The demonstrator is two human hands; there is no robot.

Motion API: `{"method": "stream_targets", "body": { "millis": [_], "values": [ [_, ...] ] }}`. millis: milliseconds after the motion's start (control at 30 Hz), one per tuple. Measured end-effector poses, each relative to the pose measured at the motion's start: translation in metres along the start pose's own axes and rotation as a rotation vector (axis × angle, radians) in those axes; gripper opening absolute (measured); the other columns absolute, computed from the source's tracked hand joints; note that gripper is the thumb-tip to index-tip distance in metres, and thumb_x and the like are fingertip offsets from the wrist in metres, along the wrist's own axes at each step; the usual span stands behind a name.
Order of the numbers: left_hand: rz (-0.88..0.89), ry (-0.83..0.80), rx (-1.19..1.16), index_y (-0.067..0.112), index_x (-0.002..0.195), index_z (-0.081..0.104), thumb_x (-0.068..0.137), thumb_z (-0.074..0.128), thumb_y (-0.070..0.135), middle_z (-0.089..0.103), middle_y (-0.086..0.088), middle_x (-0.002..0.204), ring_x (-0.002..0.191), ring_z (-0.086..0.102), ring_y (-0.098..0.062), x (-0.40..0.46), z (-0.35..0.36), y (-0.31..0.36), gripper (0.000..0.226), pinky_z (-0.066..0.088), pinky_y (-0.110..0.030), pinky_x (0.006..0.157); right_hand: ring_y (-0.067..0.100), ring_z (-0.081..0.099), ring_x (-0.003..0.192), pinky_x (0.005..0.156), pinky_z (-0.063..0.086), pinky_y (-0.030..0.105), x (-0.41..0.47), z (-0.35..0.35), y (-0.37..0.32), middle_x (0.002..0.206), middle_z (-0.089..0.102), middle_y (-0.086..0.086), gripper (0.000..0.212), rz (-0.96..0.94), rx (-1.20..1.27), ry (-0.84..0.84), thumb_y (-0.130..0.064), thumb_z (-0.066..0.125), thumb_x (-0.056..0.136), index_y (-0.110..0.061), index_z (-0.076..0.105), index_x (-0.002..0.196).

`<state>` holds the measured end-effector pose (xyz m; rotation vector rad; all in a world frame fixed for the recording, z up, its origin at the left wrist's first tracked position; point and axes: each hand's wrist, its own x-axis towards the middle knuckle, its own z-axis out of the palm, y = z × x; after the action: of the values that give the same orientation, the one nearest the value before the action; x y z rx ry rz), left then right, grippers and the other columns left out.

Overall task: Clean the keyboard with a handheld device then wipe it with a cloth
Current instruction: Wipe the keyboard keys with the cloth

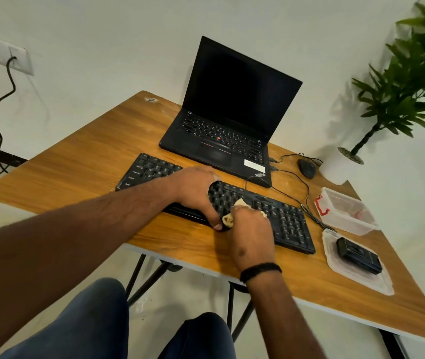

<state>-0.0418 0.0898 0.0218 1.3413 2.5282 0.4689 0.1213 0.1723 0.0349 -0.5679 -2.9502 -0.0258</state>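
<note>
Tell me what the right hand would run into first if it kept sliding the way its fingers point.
Probably only more keyboard: the right hand, gripping the cloth, points up and across the keys. Beyond them the laptop looks next, though depth is unclear.

L grip [196, 193] spread, R grip [251, 229] clenched

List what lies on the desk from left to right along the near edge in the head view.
Left hand holding the keyboard → right hand gripping the cloth → black handheld device on a clear lid.
</note>
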Motion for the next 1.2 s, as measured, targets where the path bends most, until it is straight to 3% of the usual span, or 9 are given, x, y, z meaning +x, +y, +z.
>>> {"method": "stream_targets", "body": {
  "millis": [167,267,367,533,700,800,867,1000,1200],
  "values": [
    [-0.010,0.001,0.002,0.016,0.151,0.040,0.049,0.088,0.072,0.045,0.000,0.149,0.135,0.042,-0.021,-0.004,0.001,0.004,0.125,0.037,-0.039,0.114,0.016,0.060,0.105,0.096,0.050,0.030,-0.010,-0.022,0.021,0.117,0.065,0.002,0.026,-0.028,0.124,-0.105,-0.012,0.050,0.098,-0.018,0.062,0.120],
    [-0.013,-0.004,0.001,0.015,0.156,0.033,0.051,0.086,0.073,0.039,-0.001,0.156,0.141,0.037,-0.021,-0.006,0.002,0.004,0.131,0.034,-0.037,0.116,0.017,0.059,0.094,0.081,0.051,0.030,0.020,-0.036,0.039,0.105,0.067,0.004,0.023,0.118,0.263,-0.040,-0.004,0.053,0.094,-0.016,0.069,0.106],
    [-0.011,0.009,-0.003,0.016,0.153,0.038,0.050,0.087,0.072,0.043,0.000,0.152,0.137,0.041,-0.021,-0.007,0.001,0.006,0.127,0.036,-0.039,0.115,0.022,0.061,0.103,0.089,0.053,0.035,0.029,-0.018,0.029,0.111,0.067,0.008,0.019,0.187,0.216,0.016,-0.009,0.055,0.095,-0.014,0.065,0.111],
    [0.000,0.026,0.016,0.016,0.152,0.040,0.046,0.085,0.077,0.048,0.001,0.147,0.132,0.044,-0.019,-0.004,0.004,0.002,0.130,0.038,-0.038,0.112,0.020,0.055,0.120,0.100,0.045,0.031,-0.014,0.006,0.011,0.131,0.059,0.006,0.035,0.023,0.044,0.052,-0.009,0.047,0.099,-0.016,0.054,0.132],
    [-0.020,-0.043,0.054,0.016,0.149,0.041,0.047,0.086,0.076,0.047,0.000,0.147,0.132,0.045,-0.021,-0.002,-0.002,0.006,0.127,0.039,-0.038,0.112,0.015,0.060,0.102,0.093,0.052,0.031,-0.001,-0.024,0.038,0.116,0.066,0.002,0.028,0.033,0.195,-0.079,-0.007,0.051,0.097,-0.018,0.065,0.119],
    [-0.013,-0.059,0.160,0.017,0.135,0.050,0.039,0.077,0.087,0.055,0.000,0.133,0.119,0.052,-0.020,0.005,-0.004,0.021,0.121,0.044,-0.042,0.107,0.019,0.060,0.094,0.088,0.054,0.038,0.034,-0.029,0.046,0.106,0.069,0.005,0.025,0.123,0.235,0.061,-0.003,0.054,0.092,-0.015,0.069,0.108],
    [0.020,-0.018,0.174,0.019,0.131,0.052,0.036,0.073,0.091,0.055,0.001,0.126,0.114,0.053,-0.019,0.013,0.004,0.033,0.121,0.045,-0.043,0.105,0.023,0.062,0.095,0.087,0.054,0.040,0.045,-0.022,0.037,0.103,0.070,0.007,0.020,0.104,0.182,0.058,-0.005,0.059,0.089,-0.014,0.069,0.104],
    [0.052,0.040,0.098,0.025,0.108,0.060,0.037,0.081,0.082,0.054,0.006,0.104,0.097,0.052,-0.013,0.023,0.016,0.037,0.093,0.052,-0.040,0.091,0.025,0.063,0.100,0.085,0.053,0.036,0.042,-0.004,0.027,0.108,0.066,0.007,0.022,-0.052,-0.056,-0.080,-0.011,0.068,0.086,-0.013,0.062,0.107],
    [0.039,0.024,0.042,0.021,0.132,0.053,0.033,0.080,0.087,0.051,0.007,0.122,0.113,0.049,-0.016,0.022,0.014,0.034,0.121,0.048,-0.041,0.100,0.028,0.063,0.101,0.084,0.052,0.037,0.061,-0.017,0.082,0.112,0.066,0.011,0.019,0.161,-0.111,-0.073,-0.015,0.058,0.095,-0.014,0.062,0.114]
  ]
}}
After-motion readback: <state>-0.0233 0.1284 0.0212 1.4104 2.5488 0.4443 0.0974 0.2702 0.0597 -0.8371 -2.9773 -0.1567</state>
